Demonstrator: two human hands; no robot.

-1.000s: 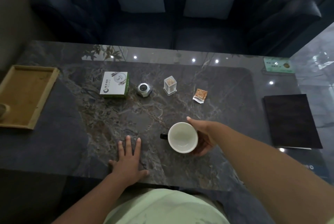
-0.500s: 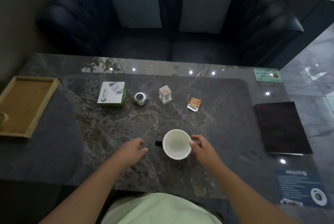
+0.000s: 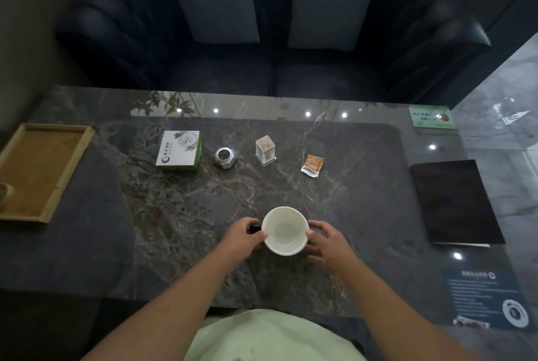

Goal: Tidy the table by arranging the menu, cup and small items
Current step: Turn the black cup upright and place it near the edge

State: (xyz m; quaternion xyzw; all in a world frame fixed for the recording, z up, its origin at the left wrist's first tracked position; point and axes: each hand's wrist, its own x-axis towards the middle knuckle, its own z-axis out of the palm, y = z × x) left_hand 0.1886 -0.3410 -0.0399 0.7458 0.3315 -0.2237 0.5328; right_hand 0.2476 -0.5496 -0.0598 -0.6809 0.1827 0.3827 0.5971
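A white cup (image 3: pixel 285 229) with a dark handle on its left stands empty near the table's front middle. My left hand (image 3: pixel 243 240) curls round the handle side, thumb on the rim. My right hand (image 3: pixel 327 242) touches the cup's right wall with bent fingers. A dark menu (image 3: pixel 455 202) lies flat at the right. Further back, in a row, sit a white and green box (image 3: pixel 180 151), a small silver faceted object (image 3: pixel 224 157), a clear toothpick holder (image 3: pixel 265 149) and an orange snack packet (image 3: pixel 313 165).
A wooden tray (image 3: pixel 43 168) lies at the table's left edge with a small cup just showing at its left. A green card (image 3: pixel 432 117) sits at the back right, a blue leaflet (image 3: pixel 486 296) at the front right. A dark sofa with two cushions stands behind the table.
My left hand lifted off the table's front edge and came right to the cup's handle. My right hand shifted from cradling the cup to touching its right side. The camera tilted up.
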